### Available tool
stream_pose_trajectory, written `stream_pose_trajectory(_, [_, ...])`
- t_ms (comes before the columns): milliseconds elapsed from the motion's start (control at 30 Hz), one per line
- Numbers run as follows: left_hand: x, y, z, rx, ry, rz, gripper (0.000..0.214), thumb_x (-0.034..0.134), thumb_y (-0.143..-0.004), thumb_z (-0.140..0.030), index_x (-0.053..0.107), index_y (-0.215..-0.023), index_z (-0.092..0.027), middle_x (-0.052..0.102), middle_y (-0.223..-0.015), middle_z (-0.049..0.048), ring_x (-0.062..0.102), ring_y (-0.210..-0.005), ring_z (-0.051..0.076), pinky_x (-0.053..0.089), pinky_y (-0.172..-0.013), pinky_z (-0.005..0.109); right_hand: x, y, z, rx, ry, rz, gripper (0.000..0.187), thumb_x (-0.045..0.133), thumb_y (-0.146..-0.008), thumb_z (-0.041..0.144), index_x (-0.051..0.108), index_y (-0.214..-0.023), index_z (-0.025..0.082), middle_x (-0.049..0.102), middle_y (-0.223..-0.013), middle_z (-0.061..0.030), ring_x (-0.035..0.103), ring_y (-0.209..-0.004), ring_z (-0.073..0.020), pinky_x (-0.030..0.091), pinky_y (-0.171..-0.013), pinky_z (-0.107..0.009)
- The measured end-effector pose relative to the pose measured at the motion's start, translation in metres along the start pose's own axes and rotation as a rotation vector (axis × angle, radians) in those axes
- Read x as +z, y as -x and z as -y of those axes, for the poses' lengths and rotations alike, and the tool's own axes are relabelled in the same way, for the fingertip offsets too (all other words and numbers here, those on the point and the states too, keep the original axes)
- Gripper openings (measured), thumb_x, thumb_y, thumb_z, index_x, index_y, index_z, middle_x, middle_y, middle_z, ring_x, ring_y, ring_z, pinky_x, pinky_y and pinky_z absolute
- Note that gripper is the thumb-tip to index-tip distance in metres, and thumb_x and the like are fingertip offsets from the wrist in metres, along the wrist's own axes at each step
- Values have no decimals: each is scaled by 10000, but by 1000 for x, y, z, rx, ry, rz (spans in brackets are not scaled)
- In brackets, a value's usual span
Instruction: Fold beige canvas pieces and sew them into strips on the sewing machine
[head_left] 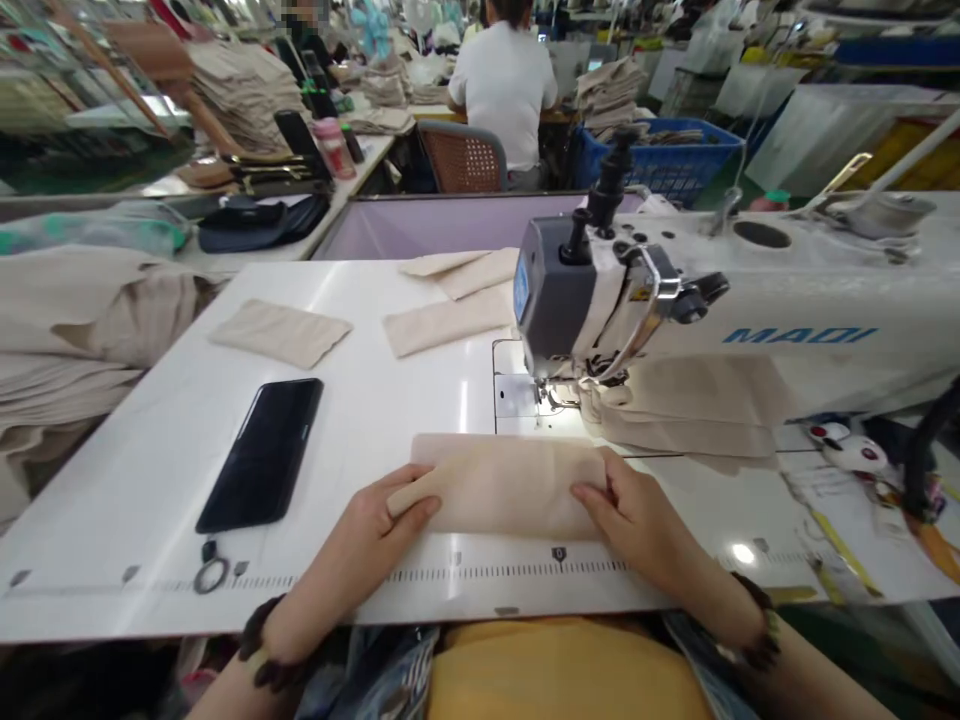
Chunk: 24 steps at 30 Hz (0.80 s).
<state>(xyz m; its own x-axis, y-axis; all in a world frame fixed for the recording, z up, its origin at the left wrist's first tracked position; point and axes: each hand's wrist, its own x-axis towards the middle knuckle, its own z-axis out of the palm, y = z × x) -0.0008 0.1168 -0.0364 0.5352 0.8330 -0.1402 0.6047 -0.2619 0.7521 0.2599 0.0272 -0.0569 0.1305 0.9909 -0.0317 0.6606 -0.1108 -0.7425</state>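
A folded piece of beige fabric (517, 488) spans the space between my two hands, just in front of the sewing machine (570, 300). My left hand (386, 525) pinches its left end, thumb on top, where a corner folds up. At the right end, my right hand (634, 505) grips the edge between thumb and fingers. The needle and presser foot (553, 395) are a little beyond the fabric, apart from it. More beige pieces (697, 405) lie under the machine's arm.
Left on the white table (375, 400) are a black phone (262, 455) with a ring and a flat beige piece (281, 332). Other beige pieces (450, 318) lie behind. Fabric stacks (67, 340) stand far left. A person in white (504, 90) sits ahead near a blue basket (664, 160).
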Motion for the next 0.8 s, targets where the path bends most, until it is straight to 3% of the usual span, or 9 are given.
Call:
stream_pose_trajectory(67, [2, 0, 0, 2, -14, -35, 232, 439, -838, -321, 613, -913, -188, 632, -793, -1, 596, -718, 160, 481, -644, 246, 5, 7, -3, 9, -5, -94, 456, 479, -854, 320, 386, -1259, 133, 520, -542, 59, 488, -445, -140, 359, -439, -234])
stream_pose_trajectory(133, [6, -1, 2, 14, -53, -76, 213, 438, -828, -305, 614, -800, -188, 620, -751, -7, 587, -669, 149, 481, -628, 247, 9, 10, -6, -69, 32, -160, 518, 467, -866, 309, 321, -1333, 140, 531, -550, 54, 490, -431, -140, 391, -439, -235])
stream_pose_trajectory(233, [14, -2, 7, -13, -115, -189, 180, 481, -794, -298, 612, -844, -185, 616, -738, -7, 577, -636, 146, 489, -625, 265, 11, 9, -7, -259, 142, -170, 327, 422, -886, 255, 524, -1187, 175, 638, -772, -39, 606, -662, -166, 482, -601, -255])
stream_pose_trajectory(367, [20, 4, 16, -28, -96, -322, 534, 510, -795, -282, 375, -1297, -163, 623, -863, 16, 578, -633, 132, 505, -617, 269, 11, 6, -6, -301, 225, -192, 274, 422, -891, 235, 608, -1069, 141, 648, -896, -82, 620, -813, -178, 503, -716, -263])
stream_pose_trajectory(433, [21, 8, 18, 50, -127, -316, 447, 488, -821, -260, 440, -1256, -167, 611, -863, 22, 573, -638, 121, 504, -615, 250, 12, 6, -6, -306, 247, -198, 283, 423, -896, 246, 612, -1065, 121, 646, -888, -88, 621, -809, -177, 507, -721, -260])
stream_pose_trajectory(533, [21, 13, 19, 158, -194, -311, 257, 474, -841, -237, 603, -1046, -150, 597, -865, 42, 583, -720, 127, 506, -664, 230, 13, 5, -6, -319, 282, -195, 295, 414, -906, 251, 618, -1065, 108, 643, -877, -90, 620, -808, -172, 507, -721, -253])
stream_pose_trajectory(800, [23, 16, 16, 98, -220, -316, 287, 447, -859, -222, 584, -1078, -98, 557, -878, 62, 571, -760, 143, 515, -706, 253, 17, -1, -9, -321, 386, -174, 335, 382, -920, 283, 596, -1121, 122, 644, -1007, -100, 615, -925, -205, 519, -752, -293])
